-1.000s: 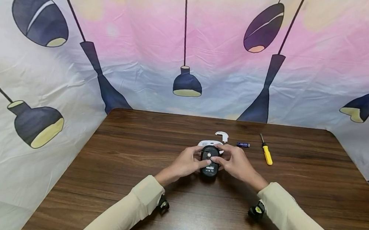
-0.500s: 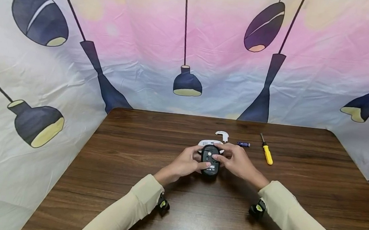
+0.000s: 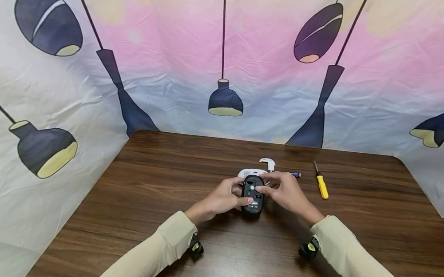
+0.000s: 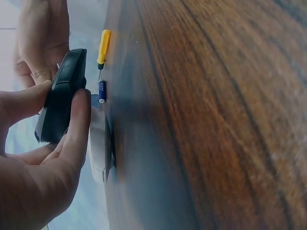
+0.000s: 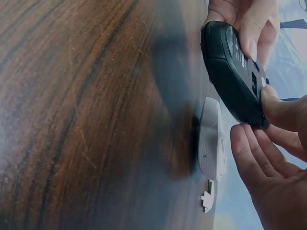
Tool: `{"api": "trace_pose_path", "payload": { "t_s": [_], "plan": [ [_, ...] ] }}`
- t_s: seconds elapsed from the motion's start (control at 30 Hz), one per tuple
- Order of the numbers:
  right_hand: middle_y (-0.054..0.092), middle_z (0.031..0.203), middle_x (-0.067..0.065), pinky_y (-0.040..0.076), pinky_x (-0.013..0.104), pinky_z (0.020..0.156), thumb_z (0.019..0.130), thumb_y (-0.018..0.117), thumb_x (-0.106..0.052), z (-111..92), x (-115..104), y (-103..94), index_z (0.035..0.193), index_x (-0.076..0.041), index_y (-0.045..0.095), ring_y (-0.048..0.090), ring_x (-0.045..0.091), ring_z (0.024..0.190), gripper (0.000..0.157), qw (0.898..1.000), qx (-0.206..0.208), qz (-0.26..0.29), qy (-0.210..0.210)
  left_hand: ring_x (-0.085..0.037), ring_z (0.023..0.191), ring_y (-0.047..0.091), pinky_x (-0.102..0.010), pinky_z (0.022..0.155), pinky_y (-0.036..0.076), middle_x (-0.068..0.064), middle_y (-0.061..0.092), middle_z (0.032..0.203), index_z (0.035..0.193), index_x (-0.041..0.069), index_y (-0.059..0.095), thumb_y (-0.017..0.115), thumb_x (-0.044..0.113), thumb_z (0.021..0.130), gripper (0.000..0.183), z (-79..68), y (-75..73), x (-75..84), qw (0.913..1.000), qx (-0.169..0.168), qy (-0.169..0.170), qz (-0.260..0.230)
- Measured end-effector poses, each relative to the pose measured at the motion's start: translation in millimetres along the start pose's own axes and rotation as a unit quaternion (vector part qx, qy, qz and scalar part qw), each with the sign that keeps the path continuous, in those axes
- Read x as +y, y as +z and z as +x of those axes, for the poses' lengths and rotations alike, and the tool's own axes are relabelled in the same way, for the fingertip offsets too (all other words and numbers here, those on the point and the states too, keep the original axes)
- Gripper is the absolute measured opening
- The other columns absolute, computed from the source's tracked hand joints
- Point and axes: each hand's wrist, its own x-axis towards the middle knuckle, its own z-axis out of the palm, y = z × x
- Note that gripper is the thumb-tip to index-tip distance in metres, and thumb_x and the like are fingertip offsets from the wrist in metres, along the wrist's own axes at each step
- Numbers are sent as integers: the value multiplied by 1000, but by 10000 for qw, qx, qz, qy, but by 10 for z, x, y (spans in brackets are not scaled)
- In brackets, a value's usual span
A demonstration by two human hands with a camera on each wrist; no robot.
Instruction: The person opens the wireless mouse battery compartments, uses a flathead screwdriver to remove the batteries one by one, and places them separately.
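A black computer mouse (image 3: 253, 196) is held above the table, its underside facing up toward the head camera. My left hand (image 3: 220, 197) grips it by the left side, thumb on the underside and fingers below, as the left wrist view shows. At its far right end, my right hand (image 3: 286, 193) pinches the mouse, with the thumb on the underside. Right behind it a white mouse (image 3: 247, 172) lies on the table, partly covered by the black one and the right hand. Beyond that is a white curved cover (image 3: 269, 163).
To the right of the hands a blue battery (image 3: 296, 174) lies on the wooden table (image 3: 155, 167), partly behind the right hand. Further right is a yellow-handled screwdriver (image 3: 321, 186), its shaft pointing away. A printed cloth (image 3: 186, 90) hangs behind the table's far edge.
The right hand has shifted slightly up and to the right and now hides part of the battery. More of the black mouse's underside shows near its thumb. The left hand keeps its grip.
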Motion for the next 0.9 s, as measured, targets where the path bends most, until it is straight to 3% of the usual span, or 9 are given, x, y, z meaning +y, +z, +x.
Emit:
{"api": "trace_pose_path", "payload": {
  "t_s": [0.17, 0.4, 0.7, 0.9],
  "plan": [
    [73, 94, 8, 62, 32, 69, 89, 80, -13, 22, 0, -23, 116, 2, 73, 69, 20, 80, 32, 9999, -36, 45, 125, -21, 84, 71, -37, 76, 65, -17, 73, 102, 145, -7, 43, 74, 6, 91, 63, -2, 3, -1, 10000, -1, -19, -56],
    [71, 92, 9, 62, 29, 63, 91, 78, -9, 44, -2, -27, 114, 3, 74, 69, 19, 76, 27, 9989, -71, 330, 326, -21, 85, 71, -36, 76, 65, -17, 72, 103, 146, -8, 41, 74, 6, 92, 65, 2, 1, 10, 9999, -1, -74, -69],
    [72, 92, 14, 65, 47, 71, 90, 77, -4, 96, 2, -34, 114, 6, 73, 69, 23, 75, 26, 9962, 87, 681, 542, -21, 86, 71, -36, 76, 65, -18, 72, 104, 148, -7, 40, 74, 7, 92, 68, -3, 2, 15, 9999, -39, -92, -37],
    [72, 94, 17, 65, 49, 72, 91, 75, -2, 121, 5, -48, 117, 9, 70, 71, 24, 76, 28, 9927, 113, 952, 726, -21, 87, 71, -37, 76, 64, -17, 72, 105, 150, -6, 38, 74, 8, 92, 69, -3, 4, 17, 9999, -78, -117, 5]
  ]
}}
